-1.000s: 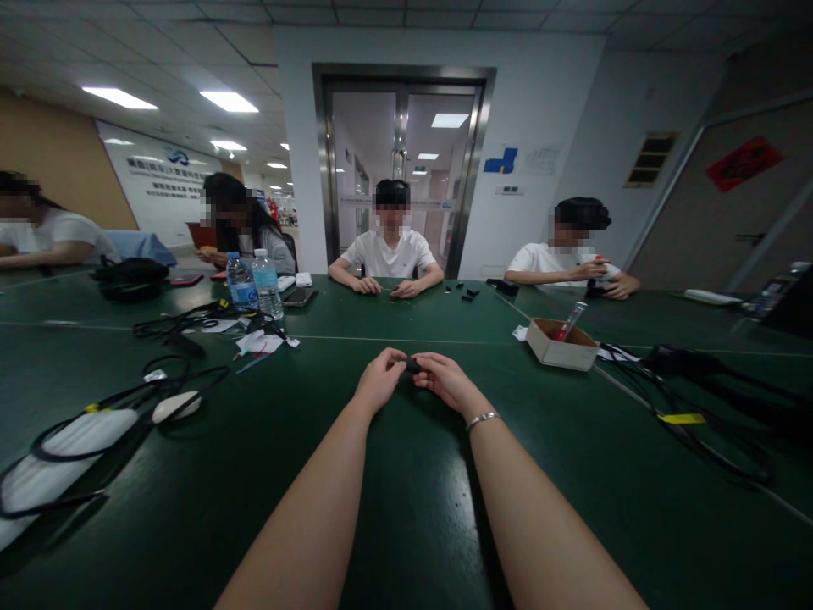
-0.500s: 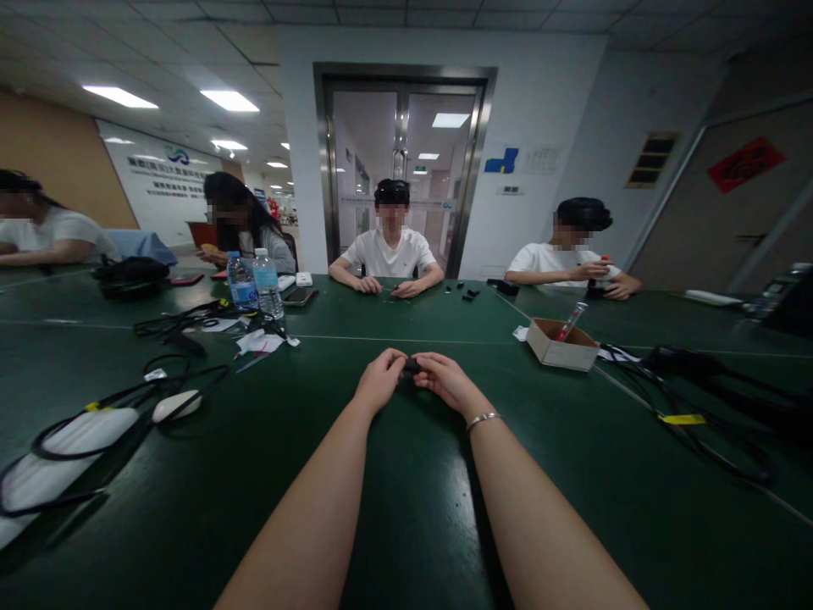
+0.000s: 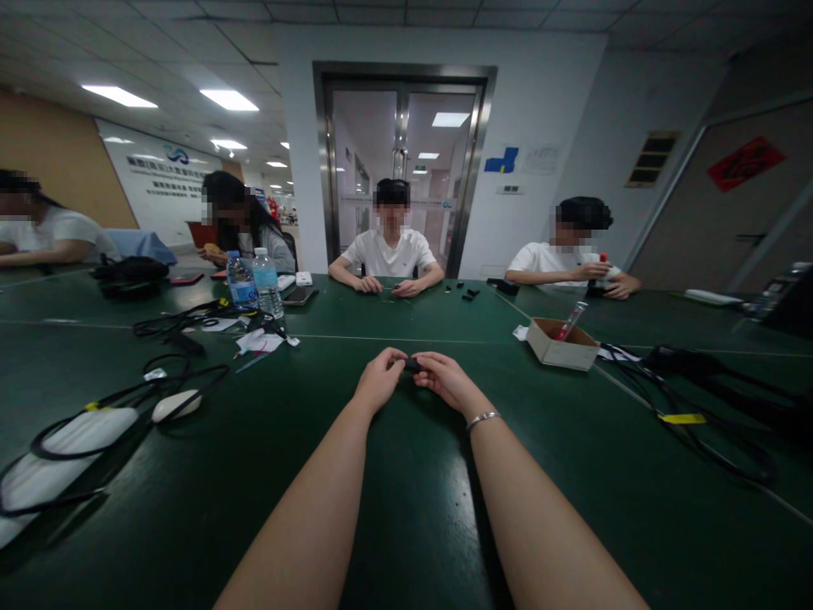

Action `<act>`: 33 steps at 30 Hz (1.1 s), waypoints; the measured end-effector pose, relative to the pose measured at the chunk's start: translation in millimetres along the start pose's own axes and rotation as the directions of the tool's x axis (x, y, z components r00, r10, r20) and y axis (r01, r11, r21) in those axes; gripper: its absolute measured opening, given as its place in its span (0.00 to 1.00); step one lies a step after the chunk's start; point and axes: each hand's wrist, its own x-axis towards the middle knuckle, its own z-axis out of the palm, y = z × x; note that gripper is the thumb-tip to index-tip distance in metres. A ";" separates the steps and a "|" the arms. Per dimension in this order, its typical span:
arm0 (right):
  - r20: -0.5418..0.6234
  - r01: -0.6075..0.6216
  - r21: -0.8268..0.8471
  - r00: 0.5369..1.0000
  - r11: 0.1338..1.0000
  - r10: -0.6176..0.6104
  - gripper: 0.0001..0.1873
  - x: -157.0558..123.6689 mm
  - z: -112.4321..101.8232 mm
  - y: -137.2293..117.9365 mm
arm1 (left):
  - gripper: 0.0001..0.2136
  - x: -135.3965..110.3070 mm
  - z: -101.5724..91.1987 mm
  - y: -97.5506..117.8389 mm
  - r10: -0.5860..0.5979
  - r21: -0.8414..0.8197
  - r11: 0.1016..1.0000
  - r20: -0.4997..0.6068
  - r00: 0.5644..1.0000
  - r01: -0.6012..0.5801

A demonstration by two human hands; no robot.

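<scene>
Both my arms stretch out over the dark green table (image 3: 406, 508). My left hand (image 3: 379, 379) and my right hand (image 3: 446, 379) meet near the table's middle, fingers curled. Between their fingertips they pinch a small black part (image 3: 412, 365); its shape is too small to make out. A thin silver bracelet (image 3: 481, 418) circles my right wrist.
A cardboard box (image 3: 561, 342) with a red-tipped tube stands to the right, black cables (image 3: 705, 407) beyond it. To the left lie cables, white pads (image 3: 69, 440), papers and two water bottles (image 3: 254, 284). Several other people sit around the table's far side, with small black parts (image 3: 467, 292) near them.
Almost nothing: my hands have only shifted slightly around the small black part and still hold it between them.
</scene>
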 end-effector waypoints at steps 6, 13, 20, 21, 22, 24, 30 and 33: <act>-0.013 -0.004 0.002 1.000 1.000 0.004 0.02 -0.8 0.6 -0.7 | 0.13 -0.5 0.4 0.7 -0.015 0.003 1.000 0.015 1.000 0.015; 0.009 0.009 0.011 1.000 1.000 -0.009 0.03 -1.8 0.8 -1.4 | 0.11 0.6 0.1 0.6 -0.014 -0.057 0.998 0.016 1.000 0.015; -0.004 0.001 0.010 1.000 1.000 -0.001 0.02 -2.0 1.3 -1.7 | 0.13 0.0 1.2 0.2 0.003 -0.062 0.998 0.016 1.000 -0.002; -0.005 0.000 0.011 1.000 1.000 0.000 0.02 -2.2 1.5 -1.8 | 0.13 -0.1 1.2 0.3 -0.006 -0.057 0.998 0.015 1.000 0.007; -0.006 0.000 0.011 1.000 1.000 0.000 0.02 -2.3 1.6 -1.9 | 0.13 -0.2 1.2 0.4 -0.016 -0.053 0.998 0.016 1.000 0.017; -0.011 -0.001 0.009 1.000 1.000 0.001 0.02 -2.4 1.8 -2.0 | 0.13 -0.3 1.3 0.3 -0.033 -0.047 0.998 0.018 0.999 0.034; -0.007 -0.004 0.004 1.000 1.000 0.004 0.02 -2.0 1.2 -2.2 | 0.17 0.0 0.8 1.3 -0.076 0.006 0.997 0.025 0.997 0.076; 0.001 0.001 0.003 1.000 1.000 -0.001 0.02 -2.5 1.0 -2.5 | 0.18 -0.8 0.0 3.2 -0.090 0.030 0.996 0.014 0.996 0.089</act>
